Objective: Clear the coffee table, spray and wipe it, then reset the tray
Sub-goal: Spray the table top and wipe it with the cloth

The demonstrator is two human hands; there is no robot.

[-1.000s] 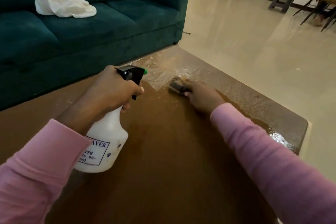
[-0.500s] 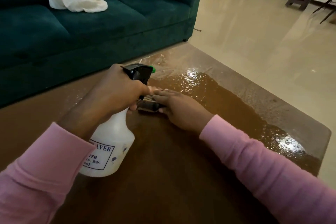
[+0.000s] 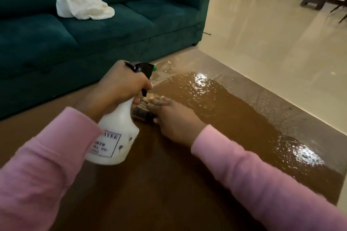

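Your left hand [image 3: 122, 84] is gripping the spray bottle [image 3: 116, 135] by its neck over the coffee table [image 3: 150, 184]. Your right hand [image 3: 174, 116] is clasping a sponge [image 3: 140, 111] against the wet tabletop, right beside the bottle; a white cloth [image 3: 82, 4] is lying on the sofa [image 3: 131, 30] behind
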